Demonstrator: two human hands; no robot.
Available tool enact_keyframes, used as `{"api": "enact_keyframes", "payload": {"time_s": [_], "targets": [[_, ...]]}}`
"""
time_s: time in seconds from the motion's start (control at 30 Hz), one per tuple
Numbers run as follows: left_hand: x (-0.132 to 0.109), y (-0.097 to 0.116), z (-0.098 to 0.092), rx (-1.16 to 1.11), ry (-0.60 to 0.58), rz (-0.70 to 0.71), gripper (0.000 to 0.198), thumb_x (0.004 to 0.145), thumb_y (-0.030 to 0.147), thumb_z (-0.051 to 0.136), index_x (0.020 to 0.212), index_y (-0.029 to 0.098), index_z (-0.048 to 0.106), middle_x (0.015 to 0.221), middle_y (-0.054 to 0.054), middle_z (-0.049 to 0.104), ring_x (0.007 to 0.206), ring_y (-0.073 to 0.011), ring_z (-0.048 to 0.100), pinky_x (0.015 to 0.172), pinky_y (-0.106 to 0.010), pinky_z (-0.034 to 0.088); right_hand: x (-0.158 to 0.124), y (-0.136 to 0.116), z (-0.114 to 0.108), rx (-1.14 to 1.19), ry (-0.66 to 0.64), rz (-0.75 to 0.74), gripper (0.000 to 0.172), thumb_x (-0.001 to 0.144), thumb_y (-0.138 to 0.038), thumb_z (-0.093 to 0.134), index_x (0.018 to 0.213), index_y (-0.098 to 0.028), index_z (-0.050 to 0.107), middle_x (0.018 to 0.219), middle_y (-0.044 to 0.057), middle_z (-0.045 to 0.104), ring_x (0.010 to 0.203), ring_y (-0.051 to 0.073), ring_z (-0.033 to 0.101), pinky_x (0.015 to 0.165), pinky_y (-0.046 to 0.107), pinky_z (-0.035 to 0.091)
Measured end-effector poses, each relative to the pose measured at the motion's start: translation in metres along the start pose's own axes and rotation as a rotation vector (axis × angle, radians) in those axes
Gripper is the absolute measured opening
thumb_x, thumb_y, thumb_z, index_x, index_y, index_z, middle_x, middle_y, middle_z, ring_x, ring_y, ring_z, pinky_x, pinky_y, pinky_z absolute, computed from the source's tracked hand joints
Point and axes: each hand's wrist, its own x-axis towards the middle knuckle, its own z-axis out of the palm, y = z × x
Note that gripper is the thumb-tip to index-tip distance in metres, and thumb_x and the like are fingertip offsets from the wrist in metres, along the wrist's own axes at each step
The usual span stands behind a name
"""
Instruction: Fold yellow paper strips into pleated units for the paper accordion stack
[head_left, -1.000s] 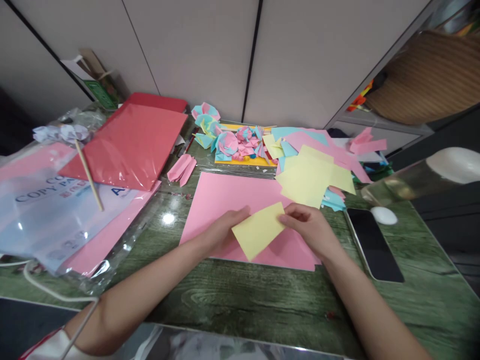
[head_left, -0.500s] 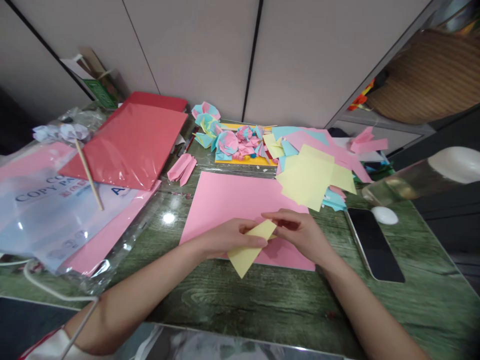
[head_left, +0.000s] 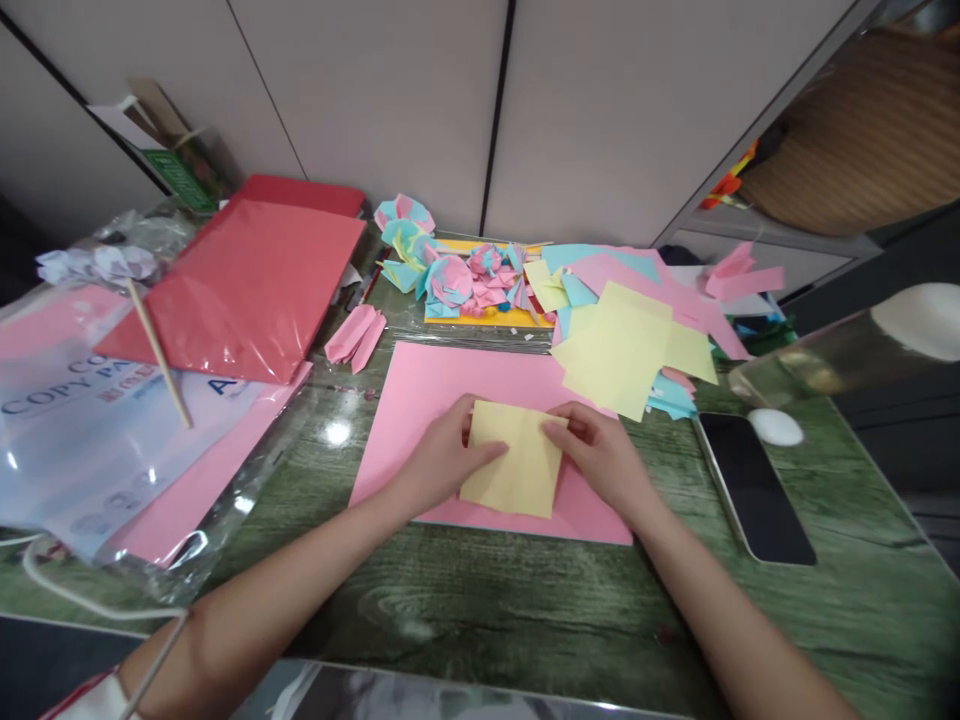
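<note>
Between my hands is a square of yellow paper (head_left: 516,470), spread out with faint creases across it. My left hand (head_left: 448,455) pinches its left side, thumb on the front and fingers behind. At the upper right corner, my right hand (head_left: 598,445) grips the same paper between thumb and fingers. Under both hands lies a larger pink sheet (head_left: 420,385) on the green wood-grain table (head_left: 480,600). A folded pink paper piece (head_left: 356,338) rests just beyond the sheet's left corner.
Several folded paper flowers (head_left: 450,282) sit at the back. Yellow sheets (head_left: 619,345) overlap the pink sheet's right corner. A phone (head_left: 754,490), a white oval object (head_left: 776,427) and a clear bottle (head_left: 840,350) are at right. Red packs (head_left: 255,280) and a plastic paper bag (head_left: 97,430) lie left.
The yellow paper, folded and pointing downward before, is now opened out into a square. My left hand has shifted left and up, and my right hand has moved to the paper's right corner.
</note>
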Motion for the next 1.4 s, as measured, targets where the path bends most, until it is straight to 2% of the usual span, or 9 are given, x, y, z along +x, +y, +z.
{"api": "enact_keyframes", "payload": {"time_s": [0.1, 0.17, 0.23, 0.33, 0.43, 0.5, 0.8, 1.1, 1.4], "targets": [[-0.001, -0.002, 0.001, 0.218, 0.091, 0.107, 0.058, 0.079, 0.018, 0.052, 0.132, 0.018, 0.026, 0.125, -0.015, 0.047, 0.116, -0.0263, 0.045, 0.091, -0.047, 0.041, 0.005, 0.006, 0.004, -0.118, 0.059, -0.011, 0.018, 0.083, -0.034, 0.048, 0.087, -0.021, 0.060, 0.083, 0.002, 0.064, 0.074, 0.016, 0.055, 0.067, 0.029, 0.041], [-0.002, -0.004, 0.003, 0.380, 0.090, 0.216, 0.054, 0.081, 0.011, 0.044, 0.133, 0.018, 0.028, 0.139, -0.015, 0.031, 0.131, -0.0254, 0.024, 0.104, -0.050, 0.025, 0.009, 0.008, 0.006, -0.193, 0.079, -0.030, 0.017, 0.082, -0.031, 0.048, 0.084, -0.022, 0.062, 0.081, 0.002, 0.064, 0.073, 0.016, 0.054, 0.067, 0.030, 0.039], [-0.003, -0.005, 0.005, 0.512, 0.018, 0.316, 0.045, 0.085, 0.009, 0.037, 0.129, 0.016, 0.036, 0.140, -0.013, 0.033, 0.132, -0.0227, 0.021, 0.107, -0.048, 0.021, 0.012, 0.009, 0.007, -0.253, 0.085, -0.053, 0.017, 0.082, -0.030, 0.048, 0.080, -0.021, 0.062, 0.078, 0.002, 0.063, 0.071, 0.016, 0.051, 0.067, 0.031, 0.037], [-0.006, -0.007, 0.011, 0.712, -0.091, 0.388, 0.041, 0.090, 0.024, 0.038, 0.128, 0.011, 0.038, 0.135, -0.015, 0.041, 0.130, -0.0246, 0.028, 0.106, -0.047, 0.026, 0.015, 0.009, 0.008, -0.316, 0.089, -0.072, 0.017, 0.082, -0.029, 0.048, 0.082, -0.020, 0.062, 0.073, 0.002, 0.060, 0.069, 0.016, 0.048, 0.066, 0.031, 0.035], [-0.010, -0.006, 0.014, 0.991, -0.105, 0.399, 0.057, 0.088, 0.045, 0.038, 0.133, 0.011, 0.033, 0.140, -0.019, 0.032, 0.132, -0.0299, 0.022, 0.104, -0.048, 0.027, 0.014, 0.011, 0.009, -0.348, 0.098, -0.070, 0.022, 0.083, -0.028, 0.047, 0.099, -0.020, 0.059, 0.070, 0.001, 0.057, 0.067, 0.016, 0.048, 0.066, 0.032, 0.035], [-0.011, -0.006, 0.015, 1.076, -0.103, 0.392, 0.061, 0.086, 0.052, 0.036, 0.134, 0.015, 0.032, 0.141, -0.019, 0.028, 0.132, -0.0305, 0.020, 0.103, -0.048, 0.028, 0.013, 0.013, 0.010, -0.361, 0.103, -0.080, 0.027, 0.083, -0.028, 0.046, 0.107, -0.020, 0.056, 0.068, 0.000, 0.055, 0.066, 0.016, 0.047, 0.067, 0.032, 0.036], [-0.008, -0.004, 0.010, 1.079, -0.125, 0.395, 0.067, 0.085, 0.054, 0.036, 0.135, 0.009, 0.030, 0.142, -0.019, 0.027, 0.132, -0.0313, 0.020, 0.103, -0.046, 0.031, 0.010, 0.013, 0.010, -0.453, 0.080, -0.102, 0.019, 0.084, -0.025, 0.048, 0.102, -0.022, 0.055, 0.069, -0.001, 0.056, 0.067, 0.015, 0.050, 0.068, 0.032, 0.036], [-0.003, -0.004, 0.005, 1.106, -0.139, 0.385, 0.073, 0.082, 0.060, 0.035, 0.134, 0.009, 0.033, 0.139, -0.019, 0.033, 0.128, -0.0322, 0.030, 0.096, -0.044, 0.039, 0.011, 0.012, 0.008, -0.451, 0.040, -0.112, 0.017, 0.083, -0.022, 0.050, 0.100, -0.024, 0.053, 0.072, -0.002, 0.057, 0.070, 0.015, 0.051, 0.070, 0.032, 0.034], [-0.004, -0.006, 0.005, 1.111, -0.151, 0.386, 0.075, 0.082, 0.063, 0.031, 0.135, 0.009, 0.031, 0.142, -0.016, 0.030, 0.130, -0.0307, 0.025, 0.098, -0.042, 0.035, 0.011, 0.010, 0.006, -0.442, 0.028, -0.175, 0.018, 0.082, -0.018, 0.050, 0.100, -0.021, 0.053, 0.075, -0.001, 0.060, 0.073, 0.015, 0.053, 0.072, 0.032, 0.035]]}}
